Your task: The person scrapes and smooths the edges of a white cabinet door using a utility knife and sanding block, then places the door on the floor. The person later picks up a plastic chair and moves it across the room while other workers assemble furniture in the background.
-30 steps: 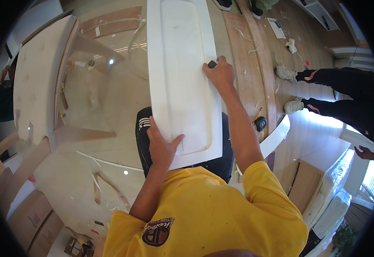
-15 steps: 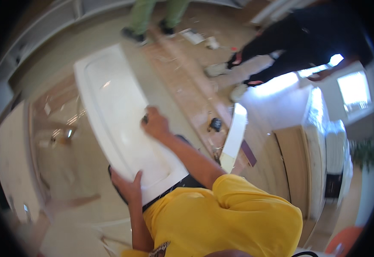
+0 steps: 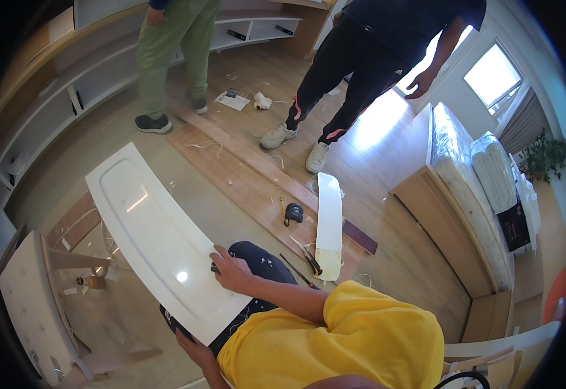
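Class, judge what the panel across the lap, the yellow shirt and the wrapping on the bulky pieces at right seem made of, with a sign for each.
Panel: glossy white, perhaps plastic or coated board; bright reflections show the gloss, the core is hidden.
Shirt: matt cloth, likely knit; soft folds.
Wrapping: clear, shiny, probably plastic film; see-through with glinting wrinkles.

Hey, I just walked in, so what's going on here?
Someone in a yellow shirt has a long white panel with a grooved outline across their lap. Their right hand holds a small dark object at the panel's right edge, while the left hand is at the near left edge. A tape measure lies on the floor boards. Two people stand beyond, in green trousers and black trousers.
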The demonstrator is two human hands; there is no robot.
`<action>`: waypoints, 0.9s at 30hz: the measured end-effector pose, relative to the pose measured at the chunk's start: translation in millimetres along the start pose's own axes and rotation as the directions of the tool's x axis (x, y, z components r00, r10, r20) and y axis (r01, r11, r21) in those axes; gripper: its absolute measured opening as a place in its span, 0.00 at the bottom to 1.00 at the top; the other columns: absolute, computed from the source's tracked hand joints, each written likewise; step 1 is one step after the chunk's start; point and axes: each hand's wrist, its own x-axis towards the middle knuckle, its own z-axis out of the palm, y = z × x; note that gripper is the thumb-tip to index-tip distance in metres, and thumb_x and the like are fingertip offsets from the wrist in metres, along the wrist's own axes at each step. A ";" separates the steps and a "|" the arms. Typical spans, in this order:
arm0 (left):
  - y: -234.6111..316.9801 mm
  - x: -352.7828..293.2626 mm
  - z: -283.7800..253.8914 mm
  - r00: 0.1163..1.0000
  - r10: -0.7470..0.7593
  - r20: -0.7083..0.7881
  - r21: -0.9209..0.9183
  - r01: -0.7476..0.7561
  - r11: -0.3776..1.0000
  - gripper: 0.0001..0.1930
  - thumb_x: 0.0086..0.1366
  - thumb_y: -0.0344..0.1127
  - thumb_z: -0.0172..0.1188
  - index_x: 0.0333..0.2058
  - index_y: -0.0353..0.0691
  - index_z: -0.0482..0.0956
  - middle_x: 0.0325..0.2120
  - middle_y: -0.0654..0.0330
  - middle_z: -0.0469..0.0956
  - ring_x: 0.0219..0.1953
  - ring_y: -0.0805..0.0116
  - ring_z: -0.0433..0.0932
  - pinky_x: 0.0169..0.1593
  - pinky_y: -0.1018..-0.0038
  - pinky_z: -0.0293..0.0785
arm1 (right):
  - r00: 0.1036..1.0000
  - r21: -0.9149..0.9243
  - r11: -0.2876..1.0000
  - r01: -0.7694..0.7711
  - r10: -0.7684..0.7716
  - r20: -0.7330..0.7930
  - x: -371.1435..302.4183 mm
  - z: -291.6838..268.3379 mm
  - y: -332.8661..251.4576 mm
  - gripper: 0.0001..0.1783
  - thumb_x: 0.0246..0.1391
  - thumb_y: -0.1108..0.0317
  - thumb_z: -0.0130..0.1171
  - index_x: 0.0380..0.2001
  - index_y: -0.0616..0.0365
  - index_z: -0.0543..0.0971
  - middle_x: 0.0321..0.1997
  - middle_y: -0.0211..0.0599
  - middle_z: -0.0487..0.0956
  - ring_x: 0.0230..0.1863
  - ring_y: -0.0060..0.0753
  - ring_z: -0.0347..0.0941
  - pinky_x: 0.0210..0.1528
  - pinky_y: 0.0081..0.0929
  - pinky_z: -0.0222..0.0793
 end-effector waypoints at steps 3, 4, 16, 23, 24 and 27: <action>5.6 -0.4 -5.1 1.000 -0.004 0.008 0.057 0.003 0.998 0.29 0.77 0.35 0.51 0.72 0.33 0.58 0.70 0.39 0.61 0.72 0.40 0.59 0.74 0.55 0.57 | 0.998 0.041 0.998 -0.047 0.049 -0.043 -27.1 -4.3 2.6 0.35 0.50 0.69 0.66 0.62 0.54 0.68 0.70 0.52 0.66 0.52 0.58 0.80 0.49 0.49 0.78; 8.0 -2.2 -8.1 1.000 0.023 0.000 0.044 -0.023 0.999 0.29 0.76 0.35 0.51 0.72 0.33 0.59 0.70 0.39 0.62 0.72 0.41 0.61 0.73 0.56 0.57 | 0.995 0.053 0.996 -0.076 0.079 -0.057 -33.2 -6.5 2.9 0.36 0.50 0.69 0.67 0.63 0.53 0.68 0.69 0.52 0.67 0.52 0.58 0.79 0.50 0.48 0.78; 20.0 3.2 -34.8 0.989 -0.139 0.048 0.141 0.131 0.981 0.24 0.71 0.33 0.60 0.62 0.30 0.73 0.57 0.41 0.78 0.57 0.41 0.77 0.63 0.59 0.71 | 0.988 0.033 0.989 -0.142 0.139 0.072 -39.8 -19.9 -6.9 0.44 0.47 0.67 0.67 0.68 0.55 0.63 0.59 0.56 0.74 0.52 0.61 0.79 0.50 0.49 0.79; 7.0 53.2 8.0 0.997 -0.068 -0.026 -0.012 0.067 0.998 0.30 0.72 0.40 0.59 0.67 0.30 0.66 0.64 0.39 0.69 0.65 0.42 0.69 0.68 0.56 0.65 | 1.000 0.010 1.000 -0.026 0.026 -0.016 -48.0 -9.2 3.8 0.42 0.50 0.64 0.66 0.68 0.56 0.63 0.56 0.57 0.74 0.48 0.61 0.80 0.47 0.50 0.80; 3.3 55.3 10.3 0.998 -0.060 0.008 -0.001 0.060 0.998 0.31 0.73 0.41 0.59 0.68 0.30 0.65 0.65 0.39 0.68 0.67 0.42 0.67 0.69 0.55 0.64 | 1.000 0.003 1.000 -0.012 0.012 -0.023 -48.1 -8.6 5.2 0.42 0.50 0.63 0.66 0.68 0.56 0.63 0.56 0.57 0.74 0.48 0.61 0.80 0.47 0.51 0.80; -6.0 54.0 8.6 0.991 -0.136 -0.001 -0.045 0.136 0.990 0.31 0.75 0.43 0.57 0.69 0.31 0.64 0.65 0.38 0.68 0.68 0.42 0.67 0.70 0.56 0.63 | 0.999 0.005 1.000 -0.008 0.009 -0.044 -47.5 -7.3 7.2 0.41 0.51 0.61 0.67 0.67 0.55 0.63 0.56 0.56 0.74 0.47 0.60 0.81 0.46 0.51 0.80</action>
